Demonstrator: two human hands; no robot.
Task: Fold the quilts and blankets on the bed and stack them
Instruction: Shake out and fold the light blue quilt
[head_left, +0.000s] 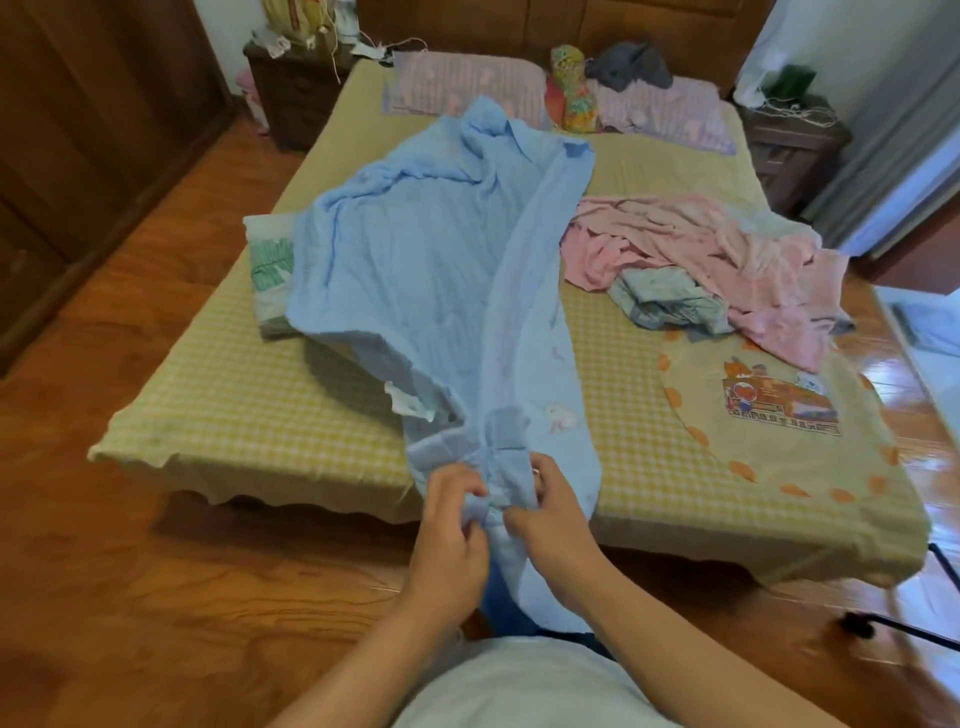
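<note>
The bed (234, 395) stretches away ahead of my grip, and across it, running from my fingers up toward the pillows (457, 83), lies the blue quilt (415, 249), loosely gathered lengthwise and badly wrinkled. Off to the right of my grip the pink blanket (727, 249) sits in a heap with a grey-green blanket (670, 301) tucked at its near edge, both unfolded; a folded white-and-green piece (267, 265) peeks out from beneath the blue quilt on the left. At the foot edge, my left hand (449, 525) and right hand (550, 512) both pinch the quilt's bunched near end, clamped on the cloth close together. To do this well I judge I should match the two corners edge to edge, then draw my hands apart to pull the hem taut before laying the fold flat, or the wrinkles will be trapped inside.
</note>
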